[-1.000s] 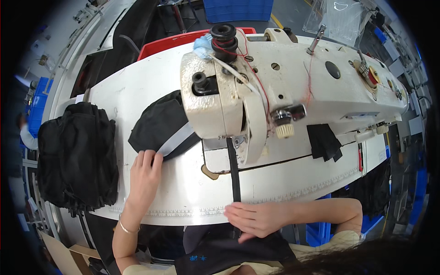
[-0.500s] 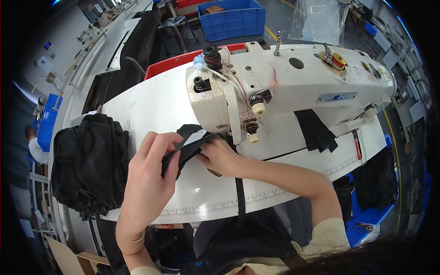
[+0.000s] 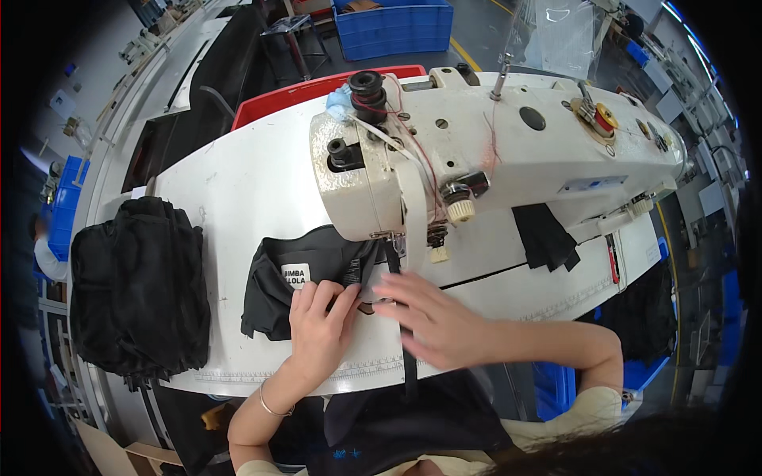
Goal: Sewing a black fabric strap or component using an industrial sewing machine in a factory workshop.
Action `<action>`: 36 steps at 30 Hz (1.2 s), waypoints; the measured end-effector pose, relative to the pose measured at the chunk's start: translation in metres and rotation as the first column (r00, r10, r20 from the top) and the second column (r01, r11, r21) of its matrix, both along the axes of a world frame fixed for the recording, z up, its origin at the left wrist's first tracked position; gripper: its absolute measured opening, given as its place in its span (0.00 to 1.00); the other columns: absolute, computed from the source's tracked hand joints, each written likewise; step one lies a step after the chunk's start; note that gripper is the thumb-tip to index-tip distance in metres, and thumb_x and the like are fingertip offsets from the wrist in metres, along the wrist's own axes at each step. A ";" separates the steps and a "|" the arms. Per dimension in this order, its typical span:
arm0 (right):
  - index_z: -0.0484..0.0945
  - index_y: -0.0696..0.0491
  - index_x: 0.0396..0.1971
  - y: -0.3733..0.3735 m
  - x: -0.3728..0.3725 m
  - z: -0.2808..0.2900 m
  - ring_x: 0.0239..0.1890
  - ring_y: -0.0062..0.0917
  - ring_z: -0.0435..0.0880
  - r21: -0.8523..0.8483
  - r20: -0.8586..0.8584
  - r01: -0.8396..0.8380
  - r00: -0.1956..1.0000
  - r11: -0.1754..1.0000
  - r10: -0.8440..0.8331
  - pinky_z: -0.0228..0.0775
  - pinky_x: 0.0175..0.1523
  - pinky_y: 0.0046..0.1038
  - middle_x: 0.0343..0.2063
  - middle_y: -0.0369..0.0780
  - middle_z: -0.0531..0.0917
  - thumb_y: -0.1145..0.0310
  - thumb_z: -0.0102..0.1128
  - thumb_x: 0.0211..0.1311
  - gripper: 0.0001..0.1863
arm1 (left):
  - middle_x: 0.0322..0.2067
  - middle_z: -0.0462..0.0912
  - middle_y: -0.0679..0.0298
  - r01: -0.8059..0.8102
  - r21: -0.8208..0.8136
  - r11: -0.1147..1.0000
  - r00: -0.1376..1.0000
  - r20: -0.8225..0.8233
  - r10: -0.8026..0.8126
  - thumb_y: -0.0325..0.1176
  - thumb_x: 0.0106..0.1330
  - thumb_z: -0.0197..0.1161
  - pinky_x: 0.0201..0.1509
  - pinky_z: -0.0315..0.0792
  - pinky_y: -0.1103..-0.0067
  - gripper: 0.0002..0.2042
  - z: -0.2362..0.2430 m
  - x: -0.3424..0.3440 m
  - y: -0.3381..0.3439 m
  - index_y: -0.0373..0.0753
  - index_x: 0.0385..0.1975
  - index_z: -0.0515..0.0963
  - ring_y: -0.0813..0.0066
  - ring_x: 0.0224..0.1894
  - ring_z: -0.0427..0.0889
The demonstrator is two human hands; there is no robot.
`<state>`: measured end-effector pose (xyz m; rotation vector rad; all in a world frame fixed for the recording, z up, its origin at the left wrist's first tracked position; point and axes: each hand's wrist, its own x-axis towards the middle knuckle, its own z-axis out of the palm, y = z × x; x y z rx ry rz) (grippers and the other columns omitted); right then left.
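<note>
A black fabric piece (image 3: 274,274) with a white sewn label (image 3: 296,274) lies on the white table, its right end close to the sewing machine's (image 3: 357,190) needle area. My left hand (image 3: 321,321) is closed on its near edge, fingertips bent over the cloth beside a small dark printed tag (image 3: 353,272). A narrow black strip (image 3: 394,266) runs down from the machine's foot, over the table's front edge. Over this strip, my right hand (image 3: 436,317) is open, fingers apart and slightly blurred; whether they touch it I cannot tell.
At the left stands a thick stack of black fabric pieces (image 3: 139,289). A black scrap (image 3: 544,236) lies beneath the machine arm, with a small red tool (image 3: 613,260) farther right. Red (image 3: 309,99) and blue (image 3: 397,32) bins are beyond the table. A ruler strip (image 3: 302,379) follows its front edge.
The fabric, raised and folded in both hands before, now lies spread on the table with its label up. My right hand has let go and moved right; my left hand has come down.
</note>
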<state>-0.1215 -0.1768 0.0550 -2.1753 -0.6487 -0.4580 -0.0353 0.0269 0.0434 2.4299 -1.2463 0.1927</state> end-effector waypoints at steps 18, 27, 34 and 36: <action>0.77 0.64 0.46 -0.036 0.037 -0.061 0.44 0.33 0.78 -0.674 0.343 0.220 0.939 0.705 0.035 0.71 0.52 0.35 0.42 0.43 0.81 0.69 0.60 0.44 0.26 | 0.37 0.82 0.55 0.193 -0.052 0.980 0.980 0.062 -0.190 0.25 0.46 0.66 0.46 0.73 0.61 0.14 -0.014 0.062 -0.044 0.37 0.35 0.83 0.53 0.41 0.81; 0.79 0.49 0.17 -0.032 0.021 -0.091 0.32 0.28 0.76 -0.500 0.105 0.046 0.994 0.865 0.008 0.71 0.29 0.28 0.21 0.35 0.75 0.65 0.61 0.38 0.05 | 0.43 0.82 0.52 0.125 -0.084 0.989 0.979 -0.154 -0.137 0.23 0.45 0.64 0.51 0.74 0.60 0.17 -0.060 0.034 -0.019 0.35 0.40 0.83 0.50 0.45 0.82; 0.77 0.49 0.14 -0.033 0.026 -0.083 0.31 0.26 0.76 -0.599 0.324 0.190 0.946 0.777 0.019 0.70 0.29 0.27 0.21 0.34 0.75 0.64 0.60 0.32 0.06 | 0.47 0.81 0.49 0.138 -0.014 0.990 0.947 -0.290 -0.136 0.27 0.50 0.64 0.58 0.71 0.57 0.19 -0.065 0.038 -0.016 0.33 0.45 0.81 0.49 0.51 0.80; 0.77 0.49 0.13 -0.034 0.028 -0.083 0.31 0.26 0.76 -0.586 0.295 0.129 0.954 0.800 0.062 0.70 0.28 0.27 0.22 0.34 0.75 0.64 0.59 0.30 0.06 | 0.45 0.80 0.49 0.163 -0.005 0.987 0.922 -0.355 -0.154 0.29 0.55 0.61 0.56 0.70 0.59 0.17 -0.062 0.039 -0.014 0.33 0.45 0.79 0.51 0.49 0.79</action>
